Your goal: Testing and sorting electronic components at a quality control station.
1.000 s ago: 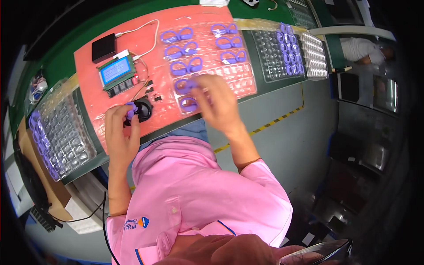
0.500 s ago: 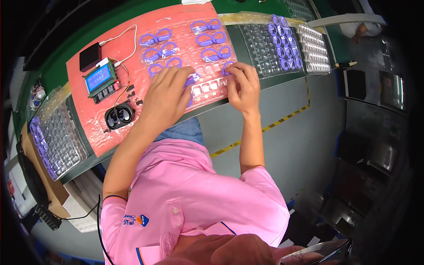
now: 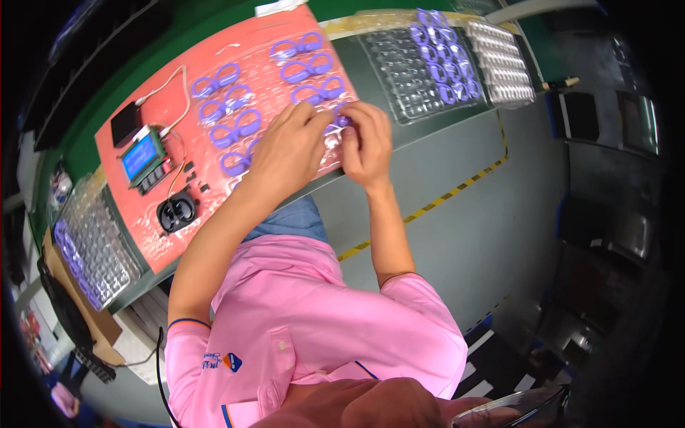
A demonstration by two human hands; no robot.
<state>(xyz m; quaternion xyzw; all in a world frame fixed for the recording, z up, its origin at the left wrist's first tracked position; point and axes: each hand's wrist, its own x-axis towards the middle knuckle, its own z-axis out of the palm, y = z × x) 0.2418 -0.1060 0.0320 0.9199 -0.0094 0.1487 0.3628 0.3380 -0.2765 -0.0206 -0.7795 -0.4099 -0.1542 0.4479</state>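
A clear blister tray (image 3: 260,84) on the pink mat carries two columns of purple ear-hook earbuds (image 3: 235,128). Over its near right corner my two hands meet. Between finger and thumb, my right hand (image 3: 369,148) pinches a purple ear-hook earbud (image 3: 344,120). My left hand (image 3: 289,151), fingers bent and close together, has its fingertips at the same piece from the other side. The left hand and wrist cover part of the tray's near rows, and the fingers hide most of the held piece.
Left on the pink mat (image 3: 160,239) are a small lit display board (image 3: 141,158), a black box (image 3: 127,123) with a white cable, and a black open case (image 3: 176,212). More trays flank the mat: a part-filled tray (image 3: 399,75), a white tray stack (image 3: 499,64), and a left tray (image 3: 100,242).
My hands have come together, the right closing in on the left at the near right tray corner. An earbud row formerly under the left hand now shows. The whole view has shifted slightly.
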